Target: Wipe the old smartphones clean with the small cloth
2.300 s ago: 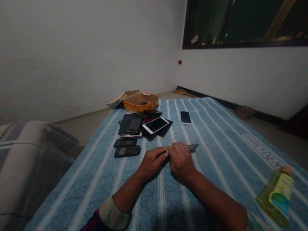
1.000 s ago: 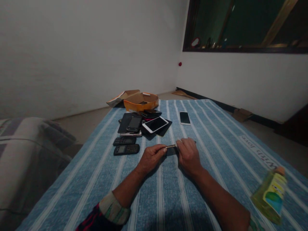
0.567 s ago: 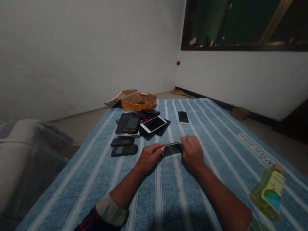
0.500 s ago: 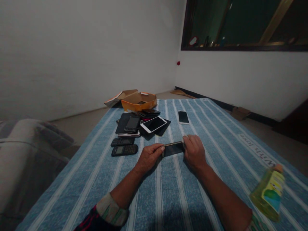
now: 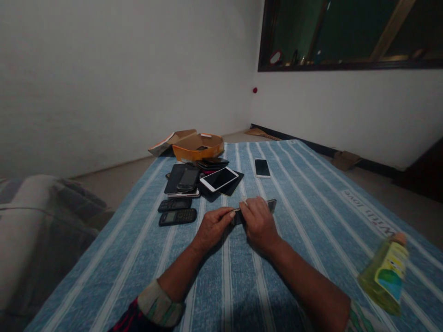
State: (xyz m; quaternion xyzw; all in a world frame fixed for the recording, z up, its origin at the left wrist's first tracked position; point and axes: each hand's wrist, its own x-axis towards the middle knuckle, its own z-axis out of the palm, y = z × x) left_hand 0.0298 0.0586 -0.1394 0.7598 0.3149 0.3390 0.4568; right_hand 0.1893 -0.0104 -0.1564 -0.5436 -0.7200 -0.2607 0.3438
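Note:
A dark, thin smartphone [image 5: 272, 206] is held edge-up over the striped cloth. My left hand [image 5: 215, 227] pinches its left end between thumb and fingers. Closed around the middle of its upper edge is my right hand [image 5: 258, 221], which hides much of the phone; a scrap of something white shows at its fingertips, too small to name. Left of my hands lie two black keypad phones [image 5: 178, 216]. Beyond them a white smartphone [image 5: 219, 179] rests tilted on a pile of dark phones [image 5: 188, 179].
Another white smartphone [image 5: 262, 168] lies apart, farther right. An open orange box [image 5: 198, 150] stands at the far end of the striped cloth [image 5: 304, 276]. A bottle of yellow-green liquid [image 5: 386, 275] lies at the right. Grey fabric [image 5: 44, 244] is at the left.
My right hand has slid left along the phone's edge, from its right end to its middle, uncovering the right end. My left hand keeps its hold.

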